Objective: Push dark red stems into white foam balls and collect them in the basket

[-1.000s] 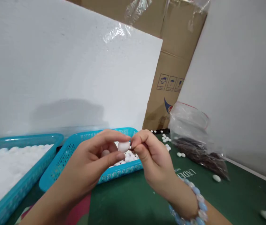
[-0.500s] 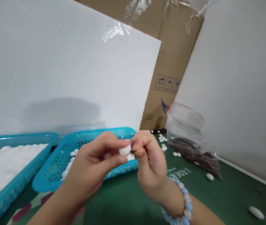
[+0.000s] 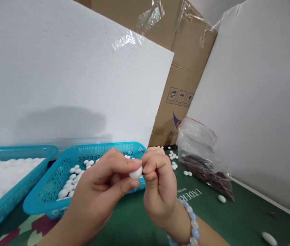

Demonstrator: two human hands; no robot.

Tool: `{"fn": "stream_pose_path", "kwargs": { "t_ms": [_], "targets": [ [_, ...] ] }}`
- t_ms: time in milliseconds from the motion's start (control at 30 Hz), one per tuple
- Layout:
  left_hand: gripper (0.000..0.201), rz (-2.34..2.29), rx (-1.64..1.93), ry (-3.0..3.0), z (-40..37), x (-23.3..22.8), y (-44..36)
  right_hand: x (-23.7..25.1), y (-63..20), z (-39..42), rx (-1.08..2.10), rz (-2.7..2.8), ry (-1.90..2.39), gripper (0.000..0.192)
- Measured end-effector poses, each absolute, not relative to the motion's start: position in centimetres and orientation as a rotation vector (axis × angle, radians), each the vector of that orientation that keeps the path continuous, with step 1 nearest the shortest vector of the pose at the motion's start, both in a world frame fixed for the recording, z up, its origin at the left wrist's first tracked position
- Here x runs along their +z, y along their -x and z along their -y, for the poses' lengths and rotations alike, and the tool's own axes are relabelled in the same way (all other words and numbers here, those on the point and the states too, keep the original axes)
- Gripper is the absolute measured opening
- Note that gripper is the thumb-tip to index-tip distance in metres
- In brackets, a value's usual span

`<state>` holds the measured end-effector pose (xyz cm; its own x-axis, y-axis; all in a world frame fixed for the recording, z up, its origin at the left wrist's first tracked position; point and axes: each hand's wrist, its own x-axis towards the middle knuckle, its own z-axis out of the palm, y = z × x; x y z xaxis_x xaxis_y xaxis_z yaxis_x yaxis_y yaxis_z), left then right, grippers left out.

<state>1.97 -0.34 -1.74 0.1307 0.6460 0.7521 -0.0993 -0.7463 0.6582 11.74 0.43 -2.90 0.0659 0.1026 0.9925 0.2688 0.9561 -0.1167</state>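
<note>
My left hand (image 3: 101,191) pinches a small white oval bead (image 3: 136,173) between thumb and fingers, in front of me above the green mat. My right hand (image 3: 157,186), with a blue bead bracelet (image 3: 189,225) on the wrist, has its fingertips closed against the right end of that bead; whatever small thing it pinches there is hidden. Just behind the hands stands a turquoise mesh basket (image 3: 58,177) holding several loose white beads.
A second turquoise basket (image 3: 12,194) full of white beads is at the left. A clear zip bag (image 3: 201,160) of small dark pieces lies at the right, with stray white beads (image 3: 221,198) on the green mat (image 3: 237,218). White foam boards and a cardboard box (image 3: 183,68) stand behind.
Both hands with the bead have drifted slightly down and toward me. The view has shifted, so more of the mesh basket's inside and its beads shows.
</note>
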Motion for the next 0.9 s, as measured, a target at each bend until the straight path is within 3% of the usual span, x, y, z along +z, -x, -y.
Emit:
{"fn": "stream_pose_path", "kwargs": {
  "t_ms": [267,900],
  "targets": [
    [0.009,-0.473,1.714,-1.9,0.5,-1.6,-2.2,-2.8,-11.9,-0.5,-0.205,1.485,0.218,0.017],
    [0.025,-0.308,1.658,-2.118,1.9,-1.1,-2.0,-3.1,-11.7,0.7,-0.007,1.471,0.091,0.011]
  ]
}}
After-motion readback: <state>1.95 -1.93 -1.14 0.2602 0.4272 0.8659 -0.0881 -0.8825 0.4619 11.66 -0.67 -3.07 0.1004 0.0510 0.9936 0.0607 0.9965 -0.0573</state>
